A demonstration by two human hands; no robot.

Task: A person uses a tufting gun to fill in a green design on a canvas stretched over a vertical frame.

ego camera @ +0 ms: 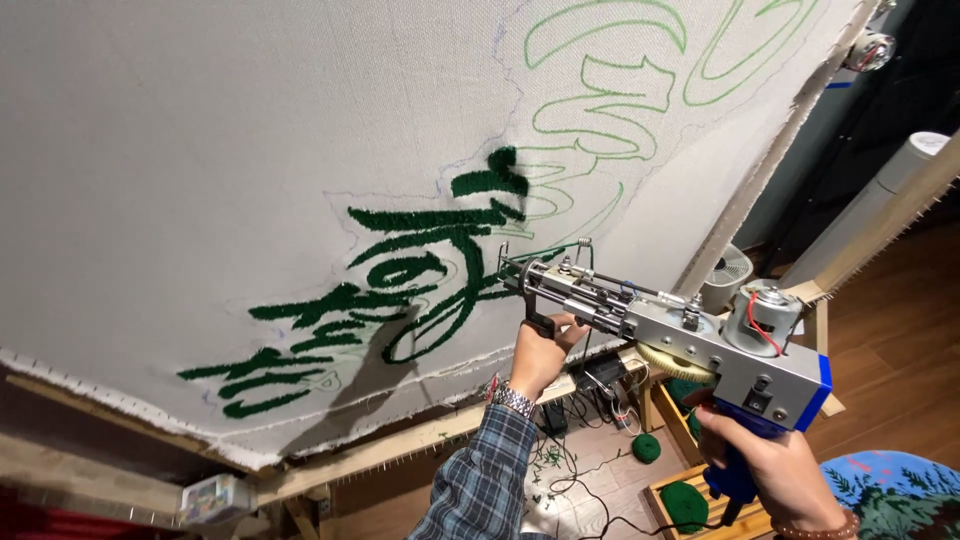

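From the head view, you are holding a tufting gun (pixel 680 335) against the stretched cloth (pixel 200 150). Your left hand (pixel 540 355) is curling its fingers around the front handle; your right hand (pixel 770 465) is gripping the blue rear grip. Green yarn balls (pixel 646 447) and cables are lying on the floor below the wooden frame (pixel 400 445).

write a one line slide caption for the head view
Both hands hold a tufting gun against stretched white cloth partly filled with dark green yarn.

Bright even light, sharp focus, dark shadow on cloth (pixel 200 150)
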